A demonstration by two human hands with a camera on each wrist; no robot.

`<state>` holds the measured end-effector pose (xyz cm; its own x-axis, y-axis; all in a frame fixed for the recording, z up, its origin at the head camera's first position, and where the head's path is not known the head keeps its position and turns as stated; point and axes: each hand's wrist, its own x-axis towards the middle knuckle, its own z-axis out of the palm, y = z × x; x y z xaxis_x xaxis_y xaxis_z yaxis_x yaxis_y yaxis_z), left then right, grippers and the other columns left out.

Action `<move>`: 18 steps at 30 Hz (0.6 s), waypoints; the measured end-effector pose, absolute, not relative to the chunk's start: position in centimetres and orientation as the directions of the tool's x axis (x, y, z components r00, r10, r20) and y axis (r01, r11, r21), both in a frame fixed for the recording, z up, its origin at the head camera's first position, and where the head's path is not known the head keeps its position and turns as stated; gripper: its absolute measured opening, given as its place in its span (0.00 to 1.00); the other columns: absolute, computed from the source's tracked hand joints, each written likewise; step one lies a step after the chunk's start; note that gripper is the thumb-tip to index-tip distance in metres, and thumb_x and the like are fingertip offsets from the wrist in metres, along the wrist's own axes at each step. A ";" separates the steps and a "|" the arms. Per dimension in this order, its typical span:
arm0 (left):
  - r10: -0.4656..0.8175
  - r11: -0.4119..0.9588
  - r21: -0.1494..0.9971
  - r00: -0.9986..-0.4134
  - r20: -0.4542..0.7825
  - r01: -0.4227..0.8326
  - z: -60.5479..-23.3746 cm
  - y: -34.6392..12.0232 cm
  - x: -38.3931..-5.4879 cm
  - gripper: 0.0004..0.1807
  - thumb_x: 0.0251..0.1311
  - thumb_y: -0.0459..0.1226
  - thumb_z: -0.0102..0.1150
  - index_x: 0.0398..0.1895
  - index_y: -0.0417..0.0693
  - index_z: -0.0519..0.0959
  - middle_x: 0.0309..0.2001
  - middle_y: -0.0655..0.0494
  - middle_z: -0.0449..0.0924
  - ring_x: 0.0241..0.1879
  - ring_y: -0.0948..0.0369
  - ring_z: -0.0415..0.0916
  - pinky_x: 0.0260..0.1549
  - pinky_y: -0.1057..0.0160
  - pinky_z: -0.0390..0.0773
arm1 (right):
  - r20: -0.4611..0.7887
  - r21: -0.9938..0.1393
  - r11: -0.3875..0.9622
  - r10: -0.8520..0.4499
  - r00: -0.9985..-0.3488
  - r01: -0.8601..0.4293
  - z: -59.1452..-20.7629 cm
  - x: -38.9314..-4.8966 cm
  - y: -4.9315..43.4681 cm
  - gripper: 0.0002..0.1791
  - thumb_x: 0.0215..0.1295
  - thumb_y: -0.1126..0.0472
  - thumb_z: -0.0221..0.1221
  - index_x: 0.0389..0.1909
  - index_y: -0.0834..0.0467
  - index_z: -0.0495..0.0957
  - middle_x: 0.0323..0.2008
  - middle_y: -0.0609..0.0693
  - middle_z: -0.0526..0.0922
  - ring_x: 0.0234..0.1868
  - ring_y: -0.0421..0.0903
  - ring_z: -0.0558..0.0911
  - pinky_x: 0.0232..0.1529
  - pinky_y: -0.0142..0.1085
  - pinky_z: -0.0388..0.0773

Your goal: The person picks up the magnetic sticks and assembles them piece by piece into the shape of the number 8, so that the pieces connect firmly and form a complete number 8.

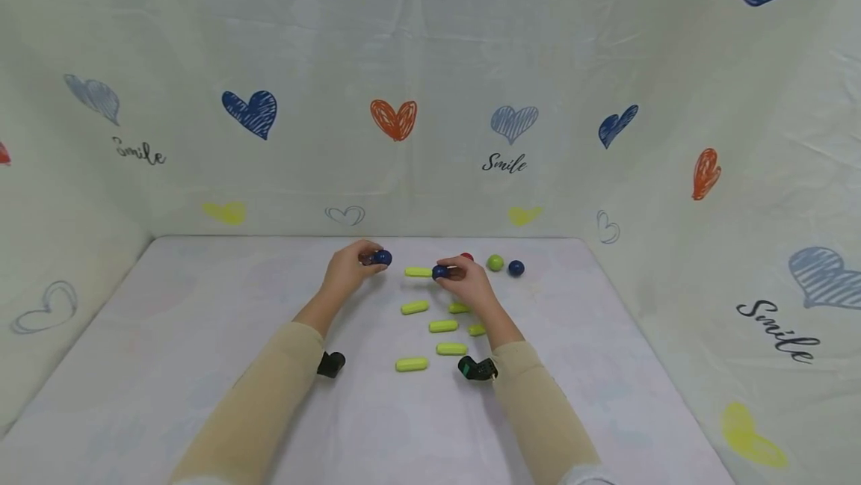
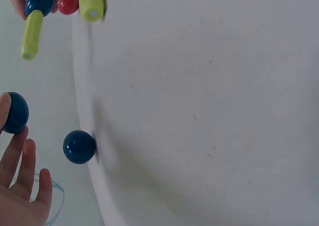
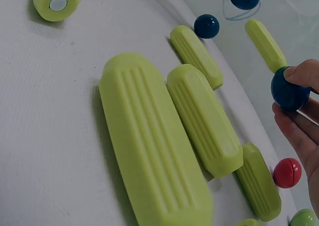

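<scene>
My left hand [image 1: 347, 270] pinches a glossy blue ball [image 1: 383, 257] between thumb and fingertips above the far part of the table. In the left wrist view, another blue ball [image 2: 79, 147] rests on the table close by that hand. To the right, my right hand [image 1: 468, 282] grips a blue ball [image 3: 289, 89] between thumb and fingers. A ridged lime-green stick [image 3: 265, 45] juts from this ball toward the left hand, its end touching the ball. A pale metal disc shows on the stick's free end in the left wrist view.
Several lime-green sticks [image 1: 411, 364] lie scattered between the forearms. Beyond the right hand are a red ball [image 3: 287, 173], a green ball [image 1: 495, 262] and a blue ball [image 1: 516, 268]. A curtain [image 1: 444, 193] printed with hearts hangs behind the white table [image 1: 202, 306].
</scene>
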<state>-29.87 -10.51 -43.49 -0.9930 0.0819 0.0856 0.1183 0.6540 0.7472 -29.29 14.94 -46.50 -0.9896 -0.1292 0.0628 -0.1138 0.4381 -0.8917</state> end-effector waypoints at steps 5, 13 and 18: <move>0.066 0.608 0.789 -0.996 0.058 0.086 -44.0 -10.8 -28.9 0.20 0.56 0.35 0.70 0.52 0.44 0.78 0.47 0.47 0.81 0.45 0.52 0.76 0.46 0.54 0.77 | 0.056 -0.895 0.434 -0.124 -0.991 -0.105 -46.9 -29.2 14.8 0.21 0.60 0.65 0.68 0.55 0.58 0.80 0.50 0.53 0.80 0.50 0.49 0.82 0.52 0.39 0.79; 0.017 0.543 0.840 -1.000 0.021 0.027 -44.7 -11.2 -27.9 0.21 0.55 0.33 0.70 0.52 0.39 0.78 0.51 0.41 0.80 0.46 0.50 0.78 0.45 0.55 0.80 | 0.037 -0.903 0.421 -0.132 -0.991 -0.090 -46.9 -28.8 14.4 0.20 0.60 0.65 0.67 0.54 0.56 0.80 0.51 0.54 0.81 0.50 0.50 0.82 0.52 0.40 0.79; 0.006 0.510 0.860 -1.000 -0.010 -0.005 -45.3 -11.0 -27.5 0.21 0.55 0.33 0.71 0.51 0.40 0.78 0.50 0.42 0.80 0.46 0.50 0.78 0.45 0.56 0.80 | 0.042 -0.909 0.406 -0.144 -0.989 -0.098 -47.1 -28.7 14.2 0.20 0.60 0.65 0.67 0.55 0.58 0.80 0.51 0.55 0.81 0.50 0.50 0.82 0.52 0.40 0.79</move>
